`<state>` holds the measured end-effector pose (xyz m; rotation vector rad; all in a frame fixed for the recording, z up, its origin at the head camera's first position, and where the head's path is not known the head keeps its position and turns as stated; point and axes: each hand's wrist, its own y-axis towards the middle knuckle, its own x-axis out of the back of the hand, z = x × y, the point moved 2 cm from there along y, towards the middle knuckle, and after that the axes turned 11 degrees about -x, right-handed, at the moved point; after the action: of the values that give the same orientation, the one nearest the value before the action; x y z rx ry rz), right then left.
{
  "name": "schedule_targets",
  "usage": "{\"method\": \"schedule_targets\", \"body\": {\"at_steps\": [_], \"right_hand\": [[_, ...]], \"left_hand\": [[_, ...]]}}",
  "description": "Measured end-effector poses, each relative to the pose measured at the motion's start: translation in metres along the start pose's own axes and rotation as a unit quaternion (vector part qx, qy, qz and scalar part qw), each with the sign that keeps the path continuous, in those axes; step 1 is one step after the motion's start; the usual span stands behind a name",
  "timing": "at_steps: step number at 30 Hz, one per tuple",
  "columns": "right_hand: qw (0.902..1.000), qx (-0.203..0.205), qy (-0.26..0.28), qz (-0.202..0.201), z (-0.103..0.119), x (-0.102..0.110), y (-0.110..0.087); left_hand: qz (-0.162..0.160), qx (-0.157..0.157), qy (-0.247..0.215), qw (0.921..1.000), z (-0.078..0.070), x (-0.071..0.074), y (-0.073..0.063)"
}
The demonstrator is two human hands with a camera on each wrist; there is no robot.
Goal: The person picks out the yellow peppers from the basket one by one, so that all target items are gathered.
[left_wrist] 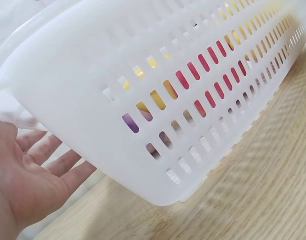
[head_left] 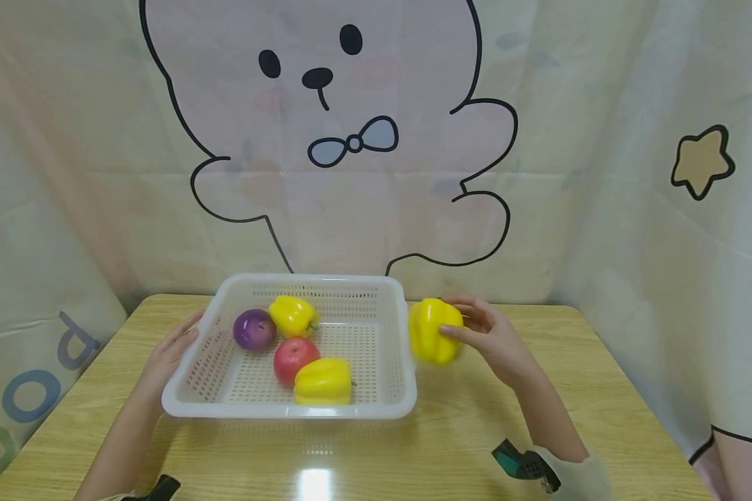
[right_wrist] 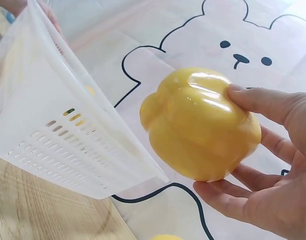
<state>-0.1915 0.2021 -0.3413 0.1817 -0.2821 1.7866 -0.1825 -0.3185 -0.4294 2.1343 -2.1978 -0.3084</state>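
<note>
In my right hand (head_left: pixel 491 337) I hold a yellow bell pepper (head_left: pixel 435 331), gripped between thumb and fingers beside the basket's right rim. The right wrist view shows this bell pepper (right_wrist: pixel 200 125) up close, glossy and lobed. The white perforated basket (head_left: pixel 382 348) stands on the table. My left hand (head_left: pixel 170 353) is at its left side, with extended fingers against the outer wall; the left wrist view shows the fingers (left_wrist: pixel 67 162) partly hidden behind the basket. Inside lie two yellow bell peppers (head_left: pixel 292 316), a round purple onion-like item (head_left: pixel 254 329) and a red apple-like fruit (head_left: pixel 295 360).
The wooden table (head_left: pixel 451 445) extends in front of the basket and to both sides. A cloth backdrop (head_left: pixel 551 139) with a cartoon bear hangs close behind its far edge, and cloth also hangs at both sides. A yellow sliver (right_wrist: pixel 167 237) shows at the right wrist view's bottom edge.
</note>
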Motion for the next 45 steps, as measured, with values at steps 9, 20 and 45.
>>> {"method": "schedule_targets", "body": {"at_steps": [9, 20, 45], "right_hand": [[0.9998, -0.01, 0.008, -0.016, -0.011, 0.005, -0.003], [0.9985, -0.034, 0.0, -0.043, -0.013, 0.015, -0.009], [0.997, -0.046, 0.006, -0.062, -0.016, 0.036, -0.011]], "left_hand": [[-0.001, 0.007, -0.013, 0.9999, 0.001, 0.001, 0.0], [-0.004, 0.009, -0.005, 0.9999, -0.001, 0.0, 0.0], [-0.004, 0.01, -0.004, 0.9999, 0.001, 0.002, 0.001]]}}
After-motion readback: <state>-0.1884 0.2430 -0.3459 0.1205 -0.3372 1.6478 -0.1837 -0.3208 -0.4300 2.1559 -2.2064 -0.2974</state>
